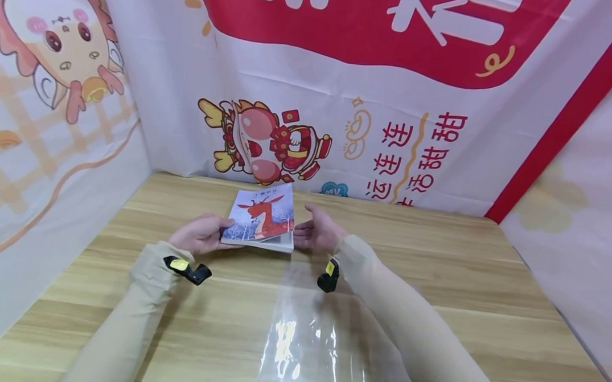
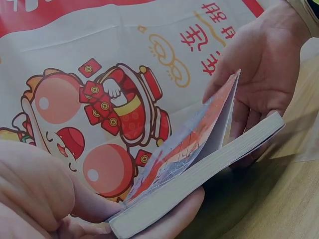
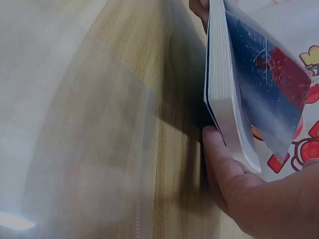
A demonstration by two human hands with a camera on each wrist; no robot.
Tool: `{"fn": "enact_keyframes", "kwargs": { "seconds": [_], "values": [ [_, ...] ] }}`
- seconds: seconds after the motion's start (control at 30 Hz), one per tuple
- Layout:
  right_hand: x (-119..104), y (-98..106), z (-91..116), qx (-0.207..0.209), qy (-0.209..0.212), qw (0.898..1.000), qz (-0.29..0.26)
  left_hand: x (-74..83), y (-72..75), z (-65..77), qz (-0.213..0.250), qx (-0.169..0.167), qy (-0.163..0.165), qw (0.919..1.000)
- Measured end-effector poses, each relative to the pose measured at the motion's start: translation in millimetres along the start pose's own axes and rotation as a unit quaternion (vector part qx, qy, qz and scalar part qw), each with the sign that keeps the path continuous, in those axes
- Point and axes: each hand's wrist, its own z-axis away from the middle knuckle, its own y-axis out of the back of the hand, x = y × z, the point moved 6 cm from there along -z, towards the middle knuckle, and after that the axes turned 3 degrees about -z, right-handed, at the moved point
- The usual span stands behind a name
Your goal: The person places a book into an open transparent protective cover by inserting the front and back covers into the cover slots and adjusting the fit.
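Observation:
A paperback book [image 1: 261,212] with a red deer on its blue cover is held tilted over the table. My left hand [image 1: 201,234] grips its left edge, thumb on the cover and fingers underneath. At the right side, the front cover stands lifted off the page block [image 2: 199,179], as the left wrist view shows. My right hand [image 1: 322,231] is at that side with its thumb raised apart from the cover. In the right wrist view, its straight fingers [image 3: 224,162] touch the underside of the book's corner. A clear plastic sheet [image 1: 299,339] lies on the table nearer to me.
The wood-grain table [image 1: 460,289] reaches back to a printed cloth wall [image 1: 311,77] close behind the book. More printed cloth [image 1: 56,163] hangs along the left side, and a light cloth [image 1: 581,226] borders the right. Each wrist wears a black camera mount [image 1: 187,269].

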Motion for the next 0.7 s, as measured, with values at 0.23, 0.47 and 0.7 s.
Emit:
{"fn": "enact_keyframes", "kwargs": {
  "seconds": [0.23, 0.47, 0.7],
  "values": [
    [-0.5, 4.1, -10.3, 0.019, 0.01, 0.999, 0.033, -1.3, -8.9, 4.0, -0.061, -0.009, 0.012, 0.998],
    [-3.2, 3.0, -10.2, 0.03, 0.039, 0.994, 0.093, -2.4, -24.6, 5.3, -0.109, -0.027, 0.031, 0.9932],
    [-0.6, 0.9, 0.8, 0.071, 0.042, 0.986, 0.145, -8.1, -23.0, 3.4, -0.132, -0.037, 0.029, 0.9902]
  ]
}}
